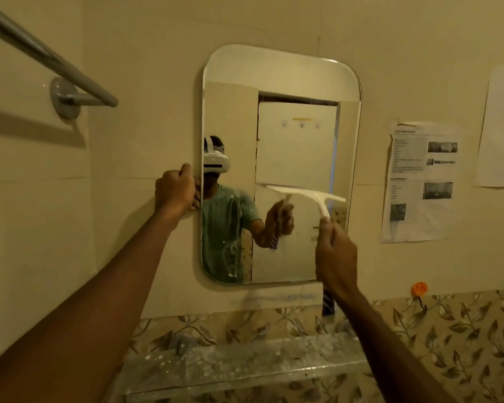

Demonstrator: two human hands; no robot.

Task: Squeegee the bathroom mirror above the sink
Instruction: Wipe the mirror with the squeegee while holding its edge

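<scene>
mirror (280, 135) on wall above shelf | left hand (175, 189) fingers curled round mirror's left edge | right hand (335, 251) fingers wrapped round squeegee (306, 197) handle, blade at mid-height on right half | progress: judged partway, soapy streaks (233, 248) remain lower left; 1 area at least left to wipe

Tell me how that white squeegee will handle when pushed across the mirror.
The squeegee looks thin plastic, so probably light and stiff; the right hand holds it by the handle end alone. The mirror shows streaks at lower left, so if wet, its blade may glide easily.
</scene>
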